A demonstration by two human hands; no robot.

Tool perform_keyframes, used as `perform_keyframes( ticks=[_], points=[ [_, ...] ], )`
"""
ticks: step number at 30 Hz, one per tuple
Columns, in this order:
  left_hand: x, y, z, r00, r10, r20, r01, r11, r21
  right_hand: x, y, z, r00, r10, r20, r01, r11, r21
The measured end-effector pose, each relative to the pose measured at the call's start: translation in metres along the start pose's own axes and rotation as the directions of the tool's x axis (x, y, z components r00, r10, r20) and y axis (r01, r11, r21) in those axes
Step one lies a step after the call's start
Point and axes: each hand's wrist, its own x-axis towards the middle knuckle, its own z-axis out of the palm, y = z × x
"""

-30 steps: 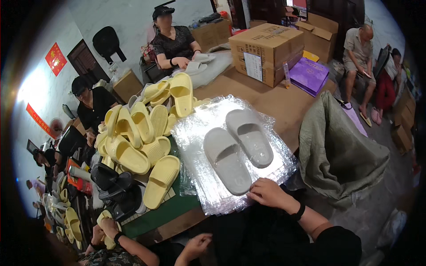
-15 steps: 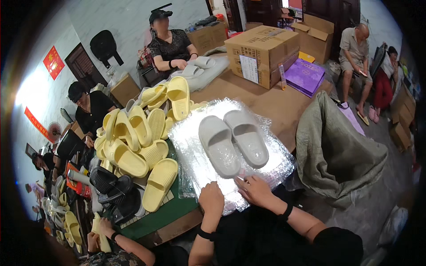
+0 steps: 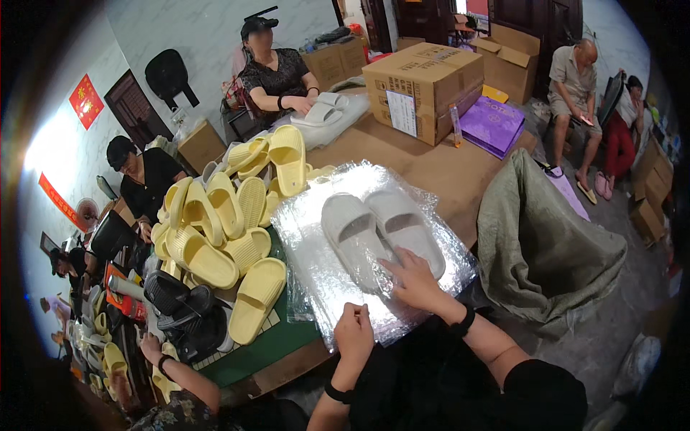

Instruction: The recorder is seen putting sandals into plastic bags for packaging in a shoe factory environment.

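Note:
A pair of light grey slide sandals [image 3: 352, 233] lies side by side on a stack of shiny clear plastic bags [image 3: 309, 273]. A film of clear plastic appears to lie over the pair, dulling their outlines. My right hand [image 3: 415, 281] is open, fingers stretched out over the heel ends of the sandals. At the near edge of the bags, my left hand [image 3: 353, 332] is closed, thumb against the fingers, seemingly pinching the plastic edge; the grip itself is partly hidden.
Left of the bags is a heap of yellow slides [image 3: 205, 251], with black slides [image 3: 180, 302] beside it. A cardboard box [image 3: 424, 93] and purple bags [image 3: 492, 126] stand farther back. A grey-green sack [image 3: 546, 251] is at right. Co-workers sit around the table; one nearby hand [image 3: 152, 348] is at lower left.
My right hand has moved up and forward onto the sandals, its fingers spreading. My left hand has shifted slightly right and nearer me. Clear film now appears over the pair.

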Motion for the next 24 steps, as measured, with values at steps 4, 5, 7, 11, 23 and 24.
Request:
perform_keyframes(
  ticks=[4,5,7,11,23,24],
  points=[
    [0.001,-0.013,0.007,0.947,-0.262,0.184,0.310,0.893,-0.326,0.024,0.001,0.019,0.995,0.004,0.103,0.010,0.990,-0.139],
    [-0.002,-0.012,0.009,0.900,-0.333,0.281,0.425,0.815,-0.395,0.028,-0.002,0.019,0.997,0.020,0.080,-0.006,0.986,-0.167],
    [-0.010,-0.025,0.019,0.922,-0.299,0.246,0.363,0.887,-0.286,0.042,0.007,0.036,0.999,-0.052,0.002,0.052,0.977,-0.209],
    [-0.015,-0.019,0.014,0.934,-0.223,0.278,0.259,0.961,-0.098,0.081,0.019,0.045,0.996,0.091,0.026,-0.078,0.944,-0.322],
    [0.020,-0.001,0.017,0.781,0.428,0.455,-0.496,0.868,0.035,0.077,0.071,-0.039,0.890,-0.013,-0.455,0.016,1.000,0.003],
    [0.025,0.002,0.015,0.773,0.469,0.427,-0.590,0.779,0.213,0.076,0.074,-0.055,0.899,0.036,-0.437,-0.032,0.999,0.016]
  ],
)
